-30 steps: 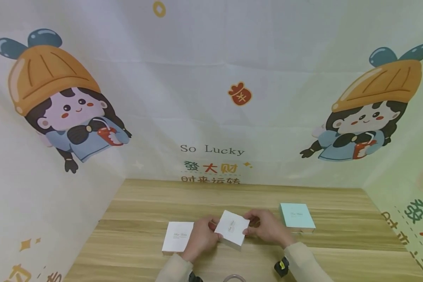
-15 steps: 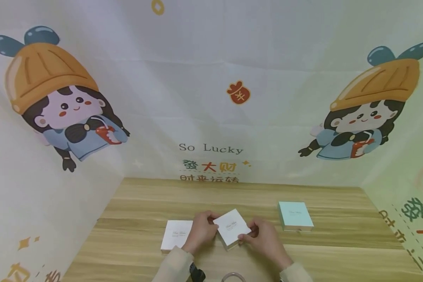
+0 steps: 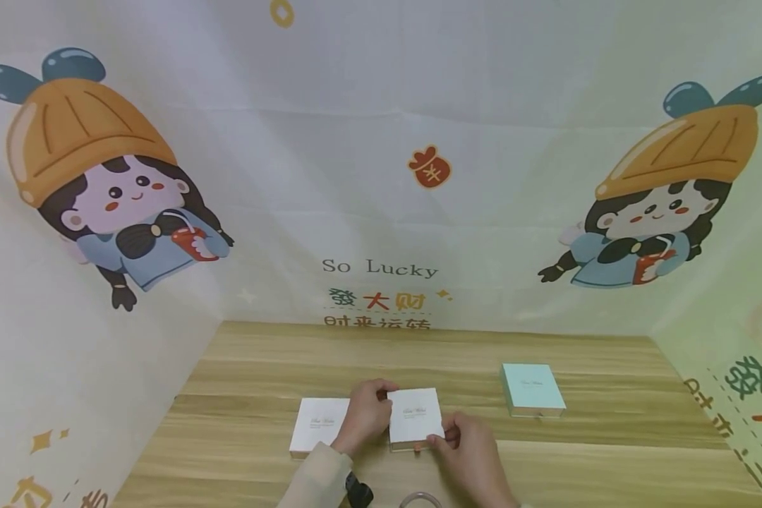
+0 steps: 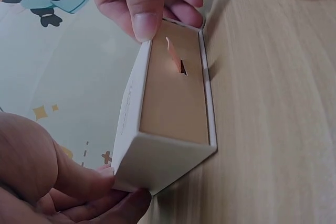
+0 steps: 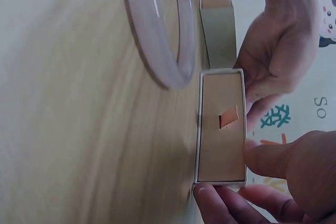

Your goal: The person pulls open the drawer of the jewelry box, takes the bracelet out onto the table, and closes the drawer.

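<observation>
the box (image 3: 415, 416) seems matt card, ring (image 5: 143, 14) glossy, table (image 3: 609, 458) wood-grained.

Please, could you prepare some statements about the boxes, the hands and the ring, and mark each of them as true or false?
1. The left hand and the right hand both hold the middle white box. True.
2. The leftmost box in the head view is turquoise. False: it is the other white box; the turquoise box is rightmost.
3. An orange tab sticks out from the middle white box. True.
4. Something round lies on top of the middle white box. False: the pale ring lies apart, nearer to the person.
</observation>
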The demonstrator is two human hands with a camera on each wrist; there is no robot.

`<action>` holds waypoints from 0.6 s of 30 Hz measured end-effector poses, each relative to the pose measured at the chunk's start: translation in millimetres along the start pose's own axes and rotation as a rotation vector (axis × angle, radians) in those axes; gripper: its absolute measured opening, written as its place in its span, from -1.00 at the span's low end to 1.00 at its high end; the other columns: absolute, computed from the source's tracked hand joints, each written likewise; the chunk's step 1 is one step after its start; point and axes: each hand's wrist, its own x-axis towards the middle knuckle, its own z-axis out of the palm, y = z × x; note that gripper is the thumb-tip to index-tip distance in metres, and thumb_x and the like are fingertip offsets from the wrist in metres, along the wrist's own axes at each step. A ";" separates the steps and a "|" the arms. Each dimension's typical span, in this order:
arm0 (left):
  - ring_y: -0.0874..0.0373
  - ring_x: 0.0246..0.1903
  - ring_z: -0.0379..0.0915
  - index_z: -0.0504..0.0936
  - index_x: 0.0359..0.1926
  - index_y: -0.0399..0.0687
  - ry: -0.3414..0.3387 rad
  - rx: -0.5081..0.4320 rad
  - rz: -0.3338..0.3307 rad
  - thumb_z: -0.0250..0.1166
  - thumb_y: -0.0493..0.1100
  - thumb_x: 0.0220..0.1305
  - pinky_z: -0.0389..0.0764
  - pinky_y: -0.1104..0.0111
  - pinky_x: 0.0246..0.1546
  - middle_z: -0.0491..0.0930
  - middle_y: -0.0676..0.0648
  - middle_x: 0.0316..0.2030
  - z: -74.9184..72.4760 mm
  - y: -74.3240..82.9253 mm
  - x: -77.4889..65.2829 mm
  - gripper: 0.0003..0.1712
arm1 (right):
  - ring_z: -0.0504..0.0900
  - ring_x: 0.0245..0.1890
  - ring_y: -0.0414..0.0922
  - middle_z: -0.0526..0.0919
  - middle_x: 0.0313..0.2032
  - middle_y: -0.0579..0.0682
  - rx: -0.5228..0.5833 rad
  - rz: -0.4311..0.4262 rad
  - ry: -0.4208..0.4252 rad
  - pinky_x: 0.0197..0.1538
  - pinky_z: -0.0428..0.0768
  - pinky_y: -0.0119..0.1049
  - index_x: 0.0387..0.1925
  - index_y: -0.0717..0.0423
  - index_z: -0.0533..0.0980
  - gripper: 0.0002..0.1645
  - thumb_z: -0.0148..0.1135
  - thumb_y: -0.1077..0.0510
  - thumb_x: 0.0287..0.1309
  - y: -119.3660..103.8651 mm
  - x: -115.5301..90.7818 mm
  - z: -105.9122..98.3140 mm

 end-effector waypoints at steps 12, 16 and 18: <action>0.01 -0.18 0.53 0.71 -0.02 -0.31 0.034 0.065 0.016 0.12 -0.51 0.17 0.62 0.15 -0.10 0.68 -0.22 -0.18 2.3 0.9 0.7 -0.61 | 0.56 -0.43 -0.28 0.67 -0.43 -0.08 0.005 0.014 -0.013 -0.37 0.55 -0.49 -0.31 0.14 0.60 -0.78 0.50 0.14 0.14 -2.4 -3.8 2.7; 0.02 -0.18 0.53 0.70 -0.02 -0.33 0.033 0.089 0.043 0.14 -0.52 0.13 0.63 0.14 -0.10 0.67 -0.22 -0.20 2.0 2.1 1.9 -0.60 | 0.57 -0.40 -0.27 0.67 -0.40 -0.09 0.017 0.028 -0.031 -0.34 0.56 -0.49 -0.29 0.12 0.61 -0.77 0.50 0.10 0.14 -1.1 -3.1 -1.0; 0.01 -0.18 0.53 0.70 -0.03 -0.33 0.032 0.095 0.055 0.14 -0.53 0.09 0.63 0.12 -0.09 0.67 -0.22 -0.20 1.8 3.1 2.2 -0.58 | 0.58 -0.37 -0.26 0.68 -0.37 -0.10 0.004 0.029 -0.040 -0.31 0.57 -0.46 -0.26 0.10 0.63 -0.75 0.50 0.06 0.13 -0.7 -2.7 -3.9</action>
